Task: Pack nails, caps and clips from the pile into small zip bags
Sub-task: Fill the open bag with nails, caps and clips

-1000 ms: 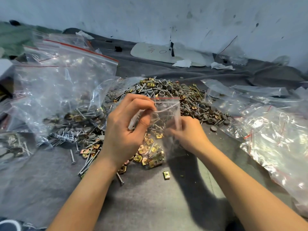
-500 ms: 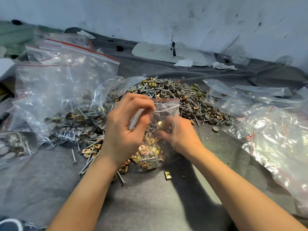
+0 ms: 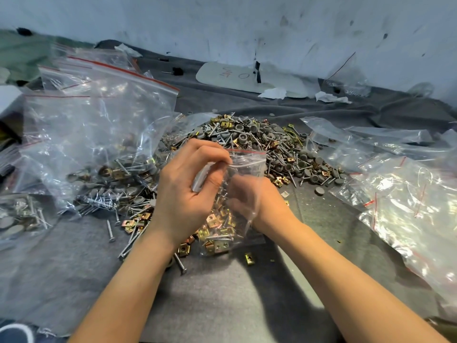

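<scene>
My left hand (image 3: 184,194) pinches the top edge of a small clear zip bag (image 3: 243,164) with a red line at its mouth. Brass clips and nails lie in the bag's bottom (image 3: 217,233). My right hand (image 3: 257,201) is partly behind the bag's film, its fingers at or inside the mouth and blurred. Behind the hands lies the pile (image 3: 267,144) of grey caps, nails and brass clips on grey cloth. Loose clips (image 3: 134,222) and a nail (image 3: 110,229) lie left of my left wrist.
A large zip bag (image 3: 99,125) with filled packets stands at the left. Empty clear bags (image 3: 408,199) spread at the right. A single clip (image 3: 248,258) lies in front of the small bag. A white board (image 3: 235,76) lies by the wall.
My right hand has moved left and up to the bag's mouth. The bag has dropped lower, and my left hand has shifted slightly with it.
</scene>
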Demonstrator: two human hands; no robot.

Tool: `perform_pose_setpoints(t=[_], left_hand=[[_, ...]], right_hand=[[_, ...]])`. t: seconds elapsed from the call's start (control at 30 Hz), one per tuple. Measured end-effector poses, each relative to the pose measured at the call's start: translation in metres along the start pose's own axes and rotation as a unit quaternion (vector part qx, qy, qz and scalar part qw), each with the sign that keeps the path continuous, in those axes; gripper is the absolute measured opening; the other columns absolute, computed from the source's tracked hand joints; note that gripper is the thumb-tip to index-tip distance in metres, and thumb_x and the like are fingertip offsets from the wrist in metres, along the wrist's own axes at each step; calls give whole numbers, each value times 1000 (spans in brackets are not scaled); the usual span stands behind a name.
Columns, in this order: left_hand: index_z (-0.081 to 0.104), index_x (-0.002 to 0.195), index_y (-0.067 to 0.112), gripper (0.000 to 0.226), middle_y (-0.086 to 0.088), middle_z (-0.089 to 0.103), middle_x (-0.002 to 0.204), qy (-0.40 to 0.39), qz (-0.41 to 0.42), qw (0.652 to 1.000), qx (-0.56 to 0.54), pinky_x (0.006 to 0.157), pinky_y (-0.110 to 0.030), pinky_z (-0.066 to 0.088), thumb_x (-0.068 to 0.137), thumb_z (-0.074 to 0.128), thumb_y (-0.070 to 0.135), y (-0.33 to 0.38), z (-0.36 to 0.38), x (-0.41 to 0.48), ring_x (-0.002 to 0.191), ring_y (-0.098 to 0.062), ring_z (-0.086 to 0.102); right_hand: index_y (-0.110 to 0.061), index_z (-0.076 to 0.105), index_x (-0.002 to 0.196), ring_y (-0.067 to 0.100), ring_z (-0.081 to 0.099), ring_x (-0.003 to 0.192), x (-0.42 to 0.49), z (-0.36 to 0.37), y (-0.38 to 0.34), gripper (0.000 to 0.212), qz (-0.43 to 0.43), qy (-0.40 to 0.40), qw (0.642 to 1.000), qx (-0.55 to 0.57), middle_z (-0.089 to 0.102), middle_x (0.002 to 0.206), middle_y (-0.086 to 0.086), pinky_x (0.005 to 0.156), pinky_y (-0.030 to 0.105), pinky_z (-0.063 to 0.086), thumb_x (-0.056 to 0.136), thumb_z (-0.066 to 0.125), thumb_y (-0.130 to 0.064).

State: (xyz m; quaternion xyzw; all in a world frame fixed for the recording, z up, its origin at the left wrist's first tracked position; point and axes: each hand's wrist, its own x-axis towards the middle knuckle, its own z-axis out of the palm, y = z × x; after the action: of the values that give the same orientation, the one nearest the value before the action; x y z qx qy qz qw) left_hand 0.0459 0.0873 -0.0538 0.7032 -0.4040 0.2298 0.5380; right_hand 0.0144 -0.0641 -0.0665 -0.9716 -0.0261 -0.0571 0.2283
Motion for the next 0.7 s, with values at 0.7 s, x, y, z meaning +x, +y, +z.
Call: perform_pose_setpoints(t=[0.7], left_hand=[[63, 98, 10, 13, -8, 59, 107, -39, -2, 998, -49, 87, -26, 51, 90, 53, 10, 8, 2, 0, 100, -21, 60]], right_hand=[[-12, 70, 93, 20, 61, 89, -24, -60, -43, 11, -90, 335, 922, 170, 68, 85, -6, 78, 20, 46, 82, 73, -13]])
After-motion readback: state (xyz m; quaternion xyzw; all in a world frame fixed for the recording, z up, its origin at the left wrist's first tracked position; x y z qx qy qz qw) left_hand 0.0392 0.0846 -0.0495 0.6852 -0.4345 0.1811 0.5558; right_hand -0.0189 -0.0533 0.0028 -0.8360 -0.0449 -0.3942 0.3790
